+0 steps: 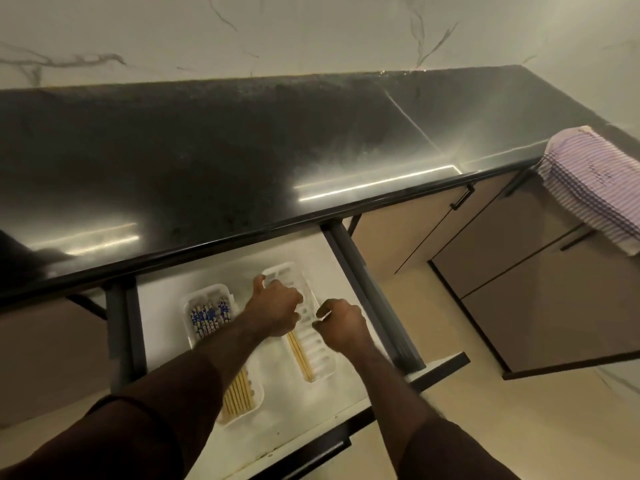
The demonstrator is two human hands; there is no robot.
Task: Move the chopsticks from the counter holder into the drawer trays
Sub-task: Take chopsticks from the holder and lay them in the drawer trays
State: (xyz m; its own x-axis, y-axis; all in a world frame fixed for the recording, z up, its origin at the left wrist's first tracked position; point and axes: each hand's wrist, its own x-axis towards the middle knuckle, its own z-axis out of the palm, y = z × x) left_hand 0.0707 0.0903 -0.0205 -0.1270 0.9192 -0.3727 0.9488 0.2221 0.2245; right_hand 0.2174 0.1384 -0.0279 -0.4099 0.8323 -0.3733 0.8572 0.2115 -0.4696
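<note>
Chopsticks, pale bamboo sticks with blue-and-white patterned tops (221,344), lay side by side in the left white plastic tray (207,294) inside the open white-lined drawer (162,306); the left forearm crossed over their middle section and hid it. A further pair of plain bamboo chopsticks (300,356) lay in the right white slotted plastic tray (322,358), along its left side, partly covered by the left hand (277,308). That hand rested over the right tray with fingers curled and thumb raised toward the tray's far end; whether it gripped the sticks beneath it could not be determined. The right hand (341,323) hovered at the right tray's right edge with fingers curled inward; whether anything lay between the fingertips could not be determined. Both trays sat near each other on the drawer floor, apart. The drawer stood pulled out beneath a glossy black stone countertop (242,150), which carried bright light reflections. Behind the counter rose a white marble-veined wall (311,32). Beige cabinet doors with dark handles (519,278) stood to the right, and a purple-and-white striped cloth (588,181) hung over the counter's right edge. All chopsticks had their long axis running front to back in the drawer, patterned tops pointing toward the wall, plain tips toward the person.
</note>
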